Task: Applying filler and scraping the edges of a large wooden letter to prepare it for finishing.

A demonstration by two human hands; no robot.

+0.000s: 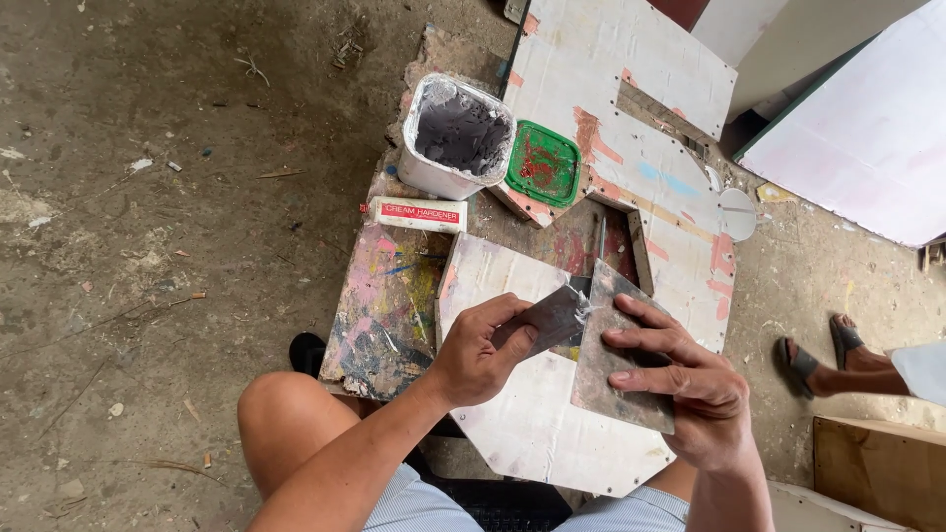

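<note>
The left hand (pixel 480 347) clenches a small scraper (pixel 552 317); the right hand (pixel 680 379) pinches a flat grey blade (pixel 616 365) over the white panel (pixel 522 424); the edges meet, seemingly with putty between; a slip could nick a finger or drop filler; the open tub (pixel 455 136) sits near enough to tip.

White tub (pixel 455 138) stands at top of paint-smeared board (pixel 389 305), open, rounded-square, filled with grey paste (rim smeared grey too). Green lid (pixel 542 164) lies just right of tub, touching it, square with rounded corners, red smears inside. Small carton (pixel 418 214) lies flat just below tub, long narrow box, white with red label band along its side. No signs or screens in view.
</note>
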